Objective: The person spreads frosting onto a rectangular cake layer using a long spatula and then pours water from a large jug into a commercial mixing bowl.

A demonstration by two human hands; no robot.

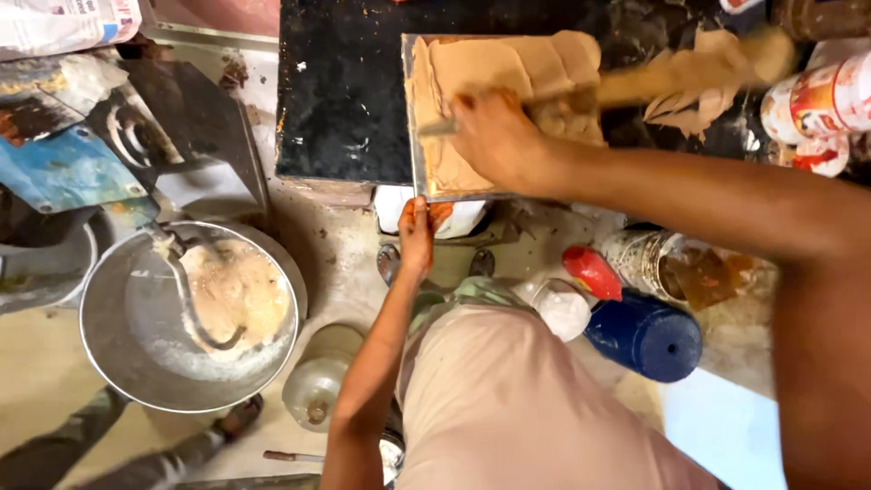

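Note:
A rectangular metal tray (419, 109) lies on a black slab (345, 91), covered with a tan paste (508, 68). My right hand (494, 136) rests on the tray, closed on a thin metal scraper (434, 129) whose blade points left across the paste. A blurred tan wooden piece (699, 73) stretches from that hand toward the upper right. My left hand (417, 234), its fingers stained orange, pinches the tray's near edge where it overhangs the slab.
A wide metal bowl (118, 363) with pale mixture and a ladle (186, 299) sits on the floor at left. A blue jar (644, 338), red cap (590, 272), tin can (649, 259) and glass jar (318, 386) surround my knees. Another person's sandalled foot (234, 417) is bottom left.

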